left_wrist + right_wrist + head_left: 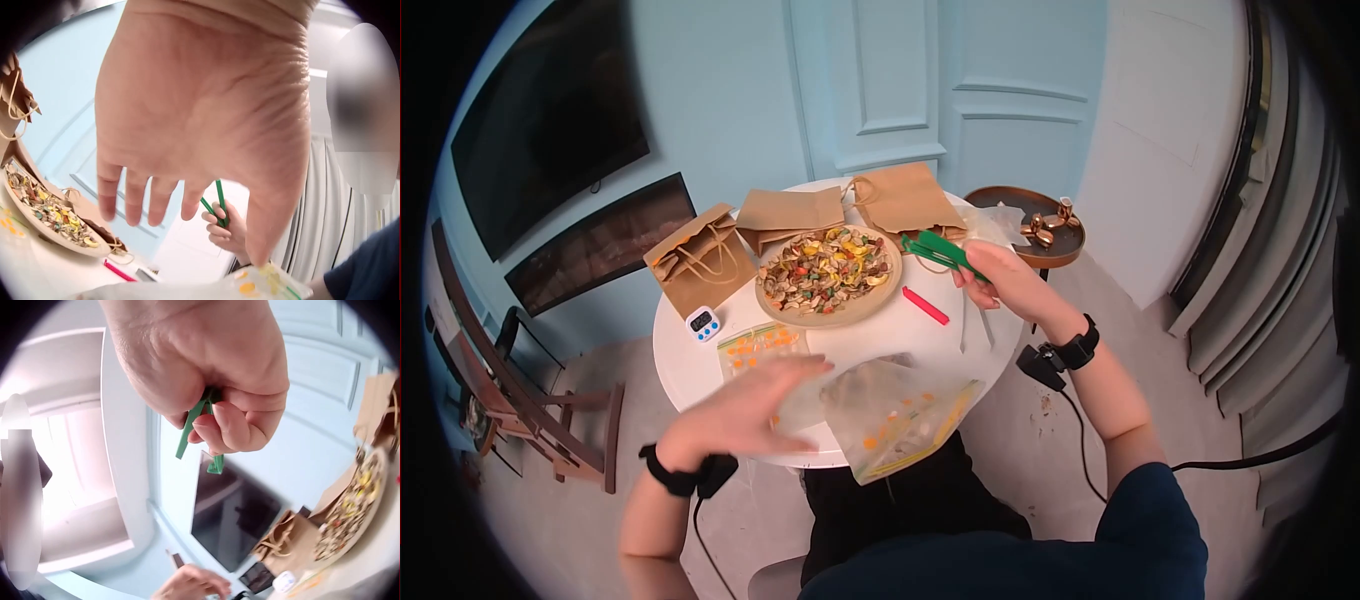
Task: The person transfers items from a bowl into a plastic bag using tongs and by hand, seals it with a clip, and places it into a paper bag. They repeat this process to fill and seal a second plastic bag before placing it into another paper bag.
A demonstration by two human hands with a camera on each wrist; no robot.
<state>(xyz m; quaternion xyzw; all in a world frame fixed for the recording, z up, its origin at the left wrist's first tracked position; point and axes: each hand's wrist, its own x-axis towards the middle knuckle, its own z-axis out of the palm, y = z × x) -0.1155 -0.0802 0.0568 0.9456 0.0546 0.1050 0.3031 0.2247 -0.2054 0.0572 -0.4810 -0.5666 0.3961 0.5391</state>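
In the head view my right hand (1012, 282) holds a green bag clip (940, 252) up over the right side of the table. The clip's two arms stand apart in a narrow V, a small catch on one tip (215, 467). My left hand (740, 415) hovers at the front left with fingers spread; its palm (200, 112) is bare in the left wrist view. Right of it, a clear zip bag (900, 425) with orange print hangs partly over the table's front edge. A second printed zip bag (745, 342) lies flat behind the left hand.
A round plate (830, 321) of mixed dried pieces (830, 268) sits mid-table. Brown paper bags (905, 195) stand around it. A pink bag clip (925, 305), thin metal prongs (987, 330) and a white timer (702, 323) lie nearby. A side table (1055, 258) is at the right.
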